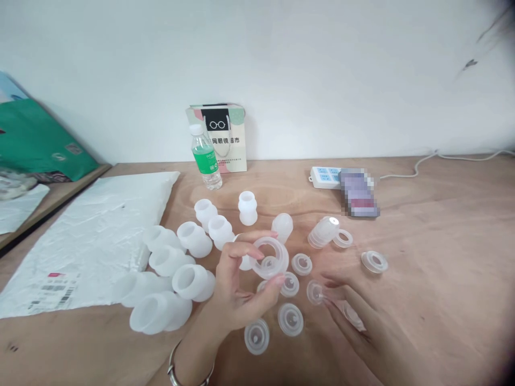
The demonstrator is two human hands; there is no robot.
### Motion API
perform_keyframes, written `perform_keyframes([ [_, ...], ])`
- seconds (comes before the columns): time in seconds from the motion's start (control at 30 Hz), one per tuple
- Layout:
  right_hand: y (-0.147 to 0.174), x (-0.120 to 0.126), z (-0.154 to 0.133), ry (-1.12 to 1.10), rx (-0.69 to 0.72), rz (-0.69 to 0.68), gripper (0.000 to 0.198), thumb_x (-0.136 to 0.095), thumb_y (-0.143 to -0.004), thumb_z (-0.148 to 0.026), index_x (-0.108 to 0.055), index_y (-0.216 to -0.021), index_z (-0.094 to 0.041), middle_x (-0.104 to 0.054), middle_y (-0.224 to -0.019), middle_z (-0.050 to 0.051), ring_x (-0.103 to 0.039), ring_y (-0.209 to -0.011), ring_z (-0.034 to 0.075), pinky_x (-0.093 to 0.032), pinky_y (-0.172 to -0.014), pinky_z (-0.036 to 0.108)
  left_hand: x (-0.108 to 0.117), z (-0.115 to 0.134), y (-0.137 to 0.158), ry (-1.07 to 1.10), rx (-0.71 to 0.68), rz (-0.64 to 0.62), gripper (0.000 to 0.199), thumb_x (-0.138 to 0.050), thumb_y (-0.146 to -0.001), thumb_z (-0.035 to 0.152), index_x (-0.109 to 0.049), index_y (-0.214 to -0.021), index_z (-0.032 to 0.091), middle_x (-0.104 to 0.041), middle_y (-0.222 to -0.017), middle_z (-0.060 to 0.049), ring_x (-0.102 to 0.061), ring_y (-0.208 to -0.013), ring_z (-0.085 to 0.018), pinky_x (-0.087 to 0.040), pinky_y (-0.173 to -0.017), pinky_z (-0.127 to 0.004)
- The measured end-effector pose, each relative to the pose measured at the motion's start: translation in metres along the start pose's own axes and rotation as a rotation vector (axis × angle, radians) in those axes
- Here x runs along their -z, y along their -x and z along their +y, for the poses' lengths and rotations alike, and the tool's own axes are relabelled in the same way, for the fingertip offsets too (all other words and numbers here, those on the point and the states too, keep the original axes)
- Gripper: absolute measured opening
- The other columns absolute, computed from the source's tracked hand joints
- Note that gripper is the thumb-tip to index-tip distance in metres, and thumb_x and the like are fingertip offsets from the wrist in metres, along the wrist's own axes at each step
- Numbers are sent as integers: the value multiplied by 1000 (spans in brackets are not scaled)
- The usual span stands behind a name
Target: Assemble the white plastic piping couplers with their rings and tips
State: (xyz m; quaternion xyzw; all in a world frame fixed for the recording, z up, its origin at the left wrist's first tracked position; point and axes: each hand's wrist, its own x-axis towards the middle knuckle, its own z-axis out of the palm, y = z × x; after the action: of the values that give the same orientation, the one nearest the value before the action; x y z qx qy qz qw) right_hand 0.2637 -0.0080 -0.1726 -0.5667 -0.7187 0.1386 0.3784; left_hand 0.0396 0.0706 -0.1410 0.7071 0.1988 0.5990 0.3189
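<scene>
Left hand (233, 294): grasping a translucent ring (283, 259) between thumb and fingers, above the table (434, 236);
Right hand (372, 324): pinching a small clear disc (315, 292) at its fingertips, at 4 o'clock from the ring;
Loose discs (290, 320): lying on the table between 3 and 7 o'clock from the ring;
White cups (205, 284): grouped from 8 to 11 o'clock of it;
Bottle (207, 162): at 11 o'clock, just before a paper bag (238, 153).

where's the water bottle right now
In the head view, the water bottle stands left of centre toward the back of the table, just in front of the paper bag.
</scene>
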Motion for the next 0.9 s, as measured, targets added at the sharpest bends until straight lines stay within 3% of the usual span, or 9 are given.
perform_keyframes([
  [0.13,-25,-2,-19,-266,-20,-36,6,-52,-93,-29,-57,-96,-27,-68,-102,5,-69,-95,20,-61,-76,32,-1,2,-1,2,-13,-35,37,-66,-76,8,-45,-103,21,-60,-120,-10,-60,-107,-22,-49,-87,-37],
  [0.23,-56,-6,-32,-649,-34,-57,6,-58,-90,-26,-53,-88,-26,-61,-99,3,-66,-91,16,-58,-73,28,-2,1,-1,-9,-30,-11,30,-65,-80,16,-45,-102,21,-61,-118,-11,-61,-103,-23,-51,-82,-37],
  [0.33,-83,-10,-41,-847,-27,-178,14,-66,-84,-22,-52,-83,-25,-55,-90,0,-60,-79,12,-54,-69,26,-2,-1,0,7,-36,7,28,-64,-82,20,-44,-101,22,-60,-118,-13,-61,-103,-23,-52,-79,-37],
  [0.47,-98,-18,-42,-935,15,-283,13,-68,-83,-23,-55,-86,-25,-54,-82,-3,-53,-72,11,-48,-65,25,-5,-5,3,-10,-40,24,33,-67,-78,14,-45,-101,22,-59,-121,-13,-61,-105,-24,-52,-81,-38],
  [0.6,-91,-23,-34,-952,-28,-297,12,-69,-83,-32,-60,-86,-24,-57,-78,-2,-52,-69,11,-45,-61,25,-8,-6,5,-130,8,-8,37,-72,-73,12,-47,-99,22,-62,-121,-10,-60,-108,-25,-47,-87,-42],
  [0.73,-81,-21,-24,-957,-54,-275,15,-70,-82,-34,-61,-85,-22,-62,-79,0,-58,-73,13,-49,-67,28,-12,-5,4,-149,67,-86,35,-70,-76,13,-46,-101,22,-63,-120,-11,-62,-108,-25,-48,-90,-43],
  [0.9,-74,-20,-18,-1073,-90,-253,19,-71,-82,-28,-57,-94,-25,-59,-73,-4,-56,-64,10,-49,-59,22,-12,-7,4,-193,110,-179,52,-69,-80,20,-45,-125,24,-61,-126,-13,-63,-106,-27,-52,-87,-45],
])
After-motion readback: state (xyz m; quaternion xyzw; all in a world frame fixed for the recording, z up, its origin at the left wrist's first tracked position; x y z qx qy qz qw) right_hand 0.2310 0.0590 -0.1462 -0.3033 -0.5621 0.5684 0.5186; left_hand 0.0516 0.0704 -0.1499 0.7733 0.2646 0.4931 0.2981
